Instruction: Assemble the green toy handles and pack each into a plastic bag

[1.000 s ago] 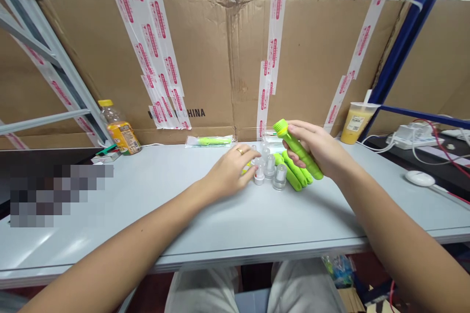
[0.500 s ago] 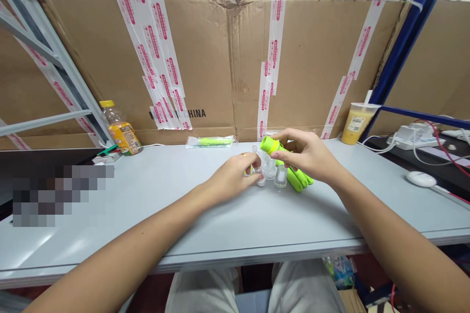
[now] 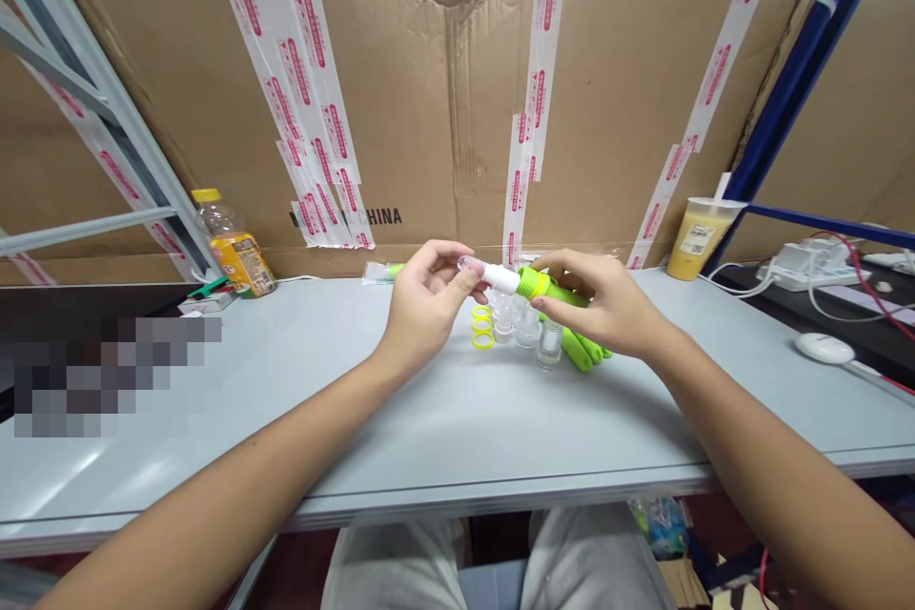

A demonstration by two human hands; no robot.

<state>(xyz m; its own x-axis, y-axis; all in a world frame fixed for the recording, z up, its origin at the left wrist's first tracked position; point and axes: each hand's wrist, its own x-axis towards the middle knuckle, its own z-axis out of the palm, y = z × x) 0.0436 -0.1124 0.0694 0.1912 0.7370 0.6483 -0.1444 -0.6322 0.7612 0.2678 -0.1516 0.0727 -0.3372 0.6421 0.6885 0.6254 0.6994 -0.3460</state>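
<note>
My right hand (image 3: 607, 305) grips a bright green tube (image 3: 547, 288) held level above the table. My left hand (image 3: 423, 305) pinches a white and clear cap (image 3: 493, 276) that touches the tube's yellow-green end. Below them on the grey table (image 3: 457, 419) stand several small clear caps (image 3: 529, 332), with three yellow rings (image 3: 481, 327) to their left. More green tubes (image 3: 582, 351) lie under my right hand.
A taped cardboard wall (image 3: 429, 114) closes the back. A bagged green tube (image 3: 378, 273) lies at its foot. A yellow-capped drink bottle (image 3: 233, 248) stands at back left, a cup of orange drink (image 3: 697, 236) at back right, and a white mouse (image 3: 822, 346) and power strip (image 3: 807, 262) lie far right.
My left hand lifted a white and clear cap off the table and brought it to the end of the green tube. The right hand turned the tube level.
</note>
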